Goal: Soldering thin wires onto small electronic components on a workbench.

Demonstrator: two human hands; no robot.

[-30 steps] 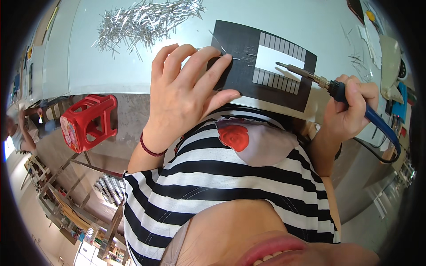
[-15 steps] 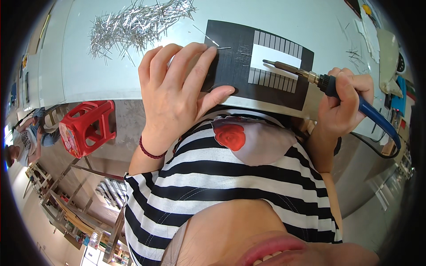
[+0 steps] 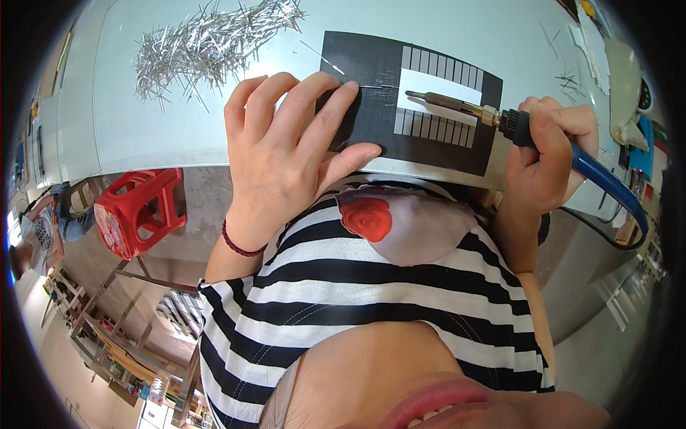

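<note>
My right hand (image 3: pixel 549 154) is closed around the blue handle of a soldering iron (image 3: pixel 590 171). The iron's dark tip reaches left over the white strip (image 3: pixel 457 91) of a black board (image 3: pixel 443 154), near the strip's left edge. Fingers spread, my left hand (image 3: pixel 282 139) rests at the board's left part, thumb apart near its front edge. Its index fingertip presses on a thin metal pin (image 3: pixel 375 86) lying on the board and pointing at the white strip. Another thin silvery pin (image 3: pixel 323 57) lies across the board's upper left edge.
A heap of silvery pins (image 3: pixel 204 53) lies on the pale table (image 3: pixel 164 129) at the far left. Several loose pins (image 3: pixel 568 82) lie on the right. The iron's black cable (image 3: pixel 597 232) trails down. A red plastic stool (image 3: pixel 139 211) and another person (image 3: pixel 43 232) are at left.
My left index fingertip has moved a little right and nearer, and the pin beneath it has shifted toward the white strip. The iron's tip has moved slightly left and nearer the strip's edge.
</note>
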